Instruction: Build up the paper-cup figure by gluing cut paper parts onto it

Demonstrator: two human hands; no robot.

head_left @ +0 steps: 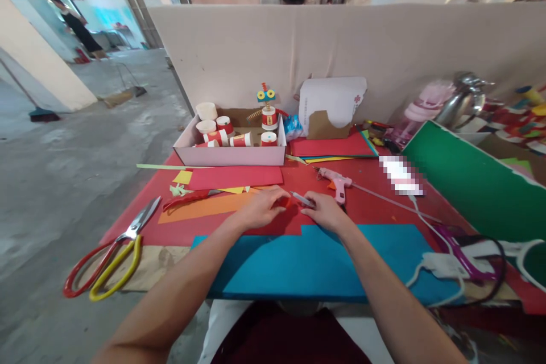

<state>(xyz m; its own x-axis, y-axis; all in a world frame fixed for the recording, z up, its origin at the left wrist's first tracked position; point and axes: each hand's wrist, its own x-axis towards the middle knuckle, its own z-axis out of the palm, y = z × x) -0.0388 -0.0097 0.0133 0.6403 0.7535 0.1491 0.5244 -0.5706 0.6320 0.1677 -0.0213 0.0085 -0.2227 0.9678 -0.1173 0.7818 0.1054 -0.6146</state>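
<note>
My right hand (pixel 325 210) is closed around a pale, slim pen (pixel 302 199), whose tip points left towards my other hand. Just across from it, my left hand (pixel 265 208) has its fingers curled in and closed; a bit of red-orange shows at the fingertips, too small to name. Both hands are over the red table covering, in front of the blue sheet (pixel 273 267). A pink glue gun (pixel 336 180) lies just beyond my right hand. Orange paper (pixel 205 206) and a red-handled tool (pixel 187 199) lie left of my left hand.
Large scissors (pixel 134 227) with red and yellow handles lie at the left edge. A box (pixel 230 156) of paper cups and a cup figure (pixel 268 118) stands at the back. Red paper (pixel 236 177) lies before it. Cables, a power strip (pixel 443 265) and a green panel (pixel 473 182) are right.
</note>
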